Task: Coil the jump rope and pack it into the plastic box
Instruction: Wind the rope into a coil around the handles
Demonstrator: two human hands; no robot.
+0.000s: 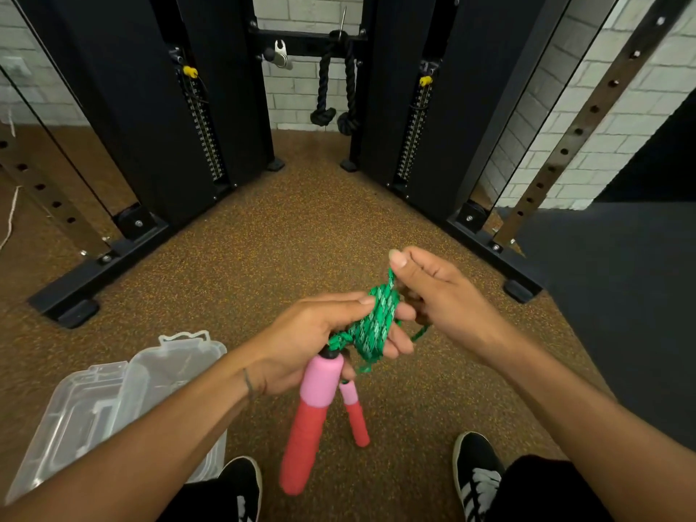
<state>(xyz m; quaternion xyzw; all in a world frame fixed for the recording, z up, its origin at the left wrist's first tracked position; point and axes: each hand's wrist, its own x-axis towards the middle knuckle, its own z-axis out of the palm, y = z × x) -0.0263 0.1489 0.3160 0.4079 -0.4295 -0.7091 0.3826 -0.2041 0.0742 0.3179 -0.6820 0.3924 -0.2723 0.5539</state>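
Observation:
The jump rope is a green and white cord wound in several loops around the fingers of my left hand. Its two handles, pink on top and red below, hang from that hand: a big one and a thinner one. My right hand pinches the cord at the top of the coil, thumb raised. A short green strand hangs loose under my right palm. The clear plastic box lies open on the floor at the lower left, its lid folded back.
A black cable machine with two weight stacks stands ahead, and its base bars reach toward me on both sides. A black rope attachment hangs in the middle. My black shoes are at the bottom edge. Brown speckled rubber floor; a dark mat on the right.

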